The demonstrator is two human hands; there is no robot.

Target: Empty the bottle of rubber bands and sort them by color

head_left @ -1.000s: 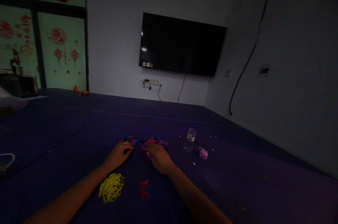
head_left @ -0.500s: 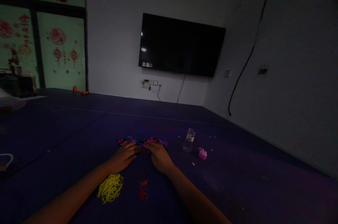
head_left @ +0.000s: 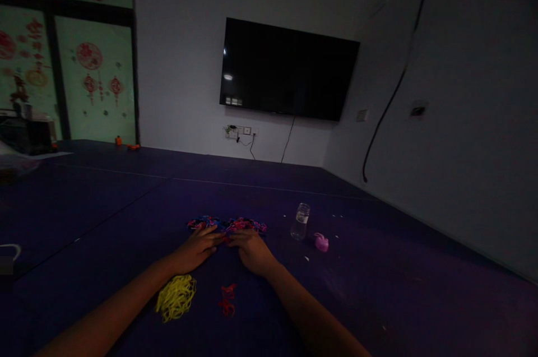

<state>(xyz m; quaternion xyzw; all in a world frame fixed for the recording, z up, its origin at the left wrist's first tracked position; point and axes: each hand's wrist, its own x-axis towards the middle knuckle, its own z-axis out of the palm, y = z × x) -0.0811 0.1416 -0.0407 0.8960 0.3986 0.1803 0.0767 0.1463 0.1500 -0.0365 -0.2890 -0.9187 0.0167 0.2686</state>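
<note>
A tangled pile of multicoloured thin bands, its left part (head_left: 204, 222) blue and pink and its right part (head_left: 246, 225) mostly pink and red, lies on the purple surface. My left hand (head_left: 200, 247) rests at the near edge of the left part, fingers stretched out and thumb apart. Against the right part lies my right hand (head_left: 253, 250), fingers extended leftward over its near edge. A bit of red band (head_left: 227, 240) shows between the fingertips of both hands. Closer to me are a heap of yellow bands (head_left: 176, 298) by my left forearm and a few red bands (head_left: 227, 300).
Right of the hands stand a clear bottle (head_left: 300, 223) and a pink lid-like object (head_left: 321, 242), with small white scraps around. A white loop-shaped thing (head_left: 15, 250) is at the left edge. A television (head_left: 290, 71) hangs on the far wall.
My right fingers have shifted slightly at the pile's near edge, and a red bit shows more plainly between the hands. The loose yellow and red bands lie as before.
</note>
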